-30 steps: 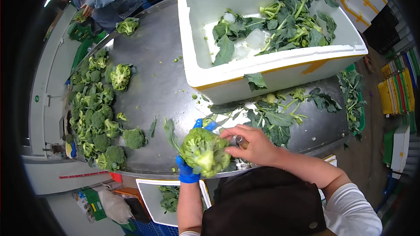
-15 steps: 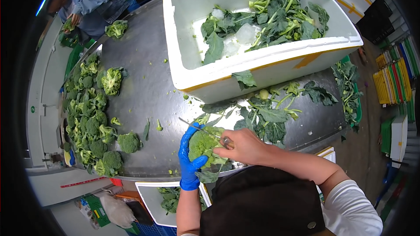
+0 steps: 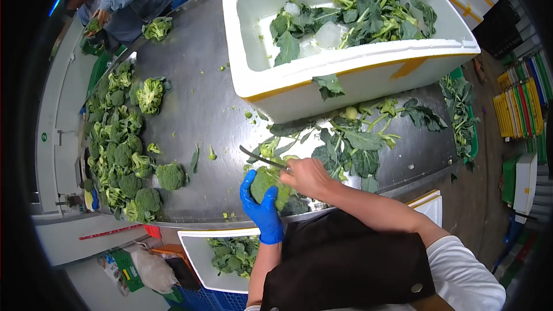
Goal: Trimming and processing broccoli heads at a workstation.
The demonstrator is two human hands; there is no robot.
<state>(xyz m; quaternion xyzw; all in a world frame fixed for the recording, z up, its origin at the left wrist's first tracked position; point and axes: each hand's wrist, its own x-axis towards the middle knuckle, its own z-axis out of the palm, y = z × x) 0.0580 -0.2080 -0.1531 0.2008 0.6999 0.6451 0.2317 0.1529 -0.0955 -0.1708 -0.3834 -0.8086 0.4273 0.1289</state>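
In a blue glove, my left hand (image 3: 262, 213) is curled around a head of broccoli (image 3: 269, 186) near the table's front edge, its green crown facing up. My bare right hand (image 3: 311, 178) grips a knife (image 3: 260, 157); the curved blade points left, just past the far side of the crown. Whether the blade touches the broccoli cannot be made out. Trimmed leaves and stalks (image 3: 362, 144) lie right of my hands. A white foam box (image 3: 345, 75) with leaves, stalks and ice chunks inside stands beyond them.
Several broccoli heads are heaped at the left of the metal table (image 3: 190, 75). Single heads (image 3: 170, 176) lie beside the heap. Below the front edge is a foam box (image 3: 196, 259) of leaves. A person (image 3: 124, 0) at the far left holds broccoli.
The knife and my right hand have moved slightly up and away from the crown. My left hand has shifted a little right and nearer with the broccoli. The view has shifted slightly.
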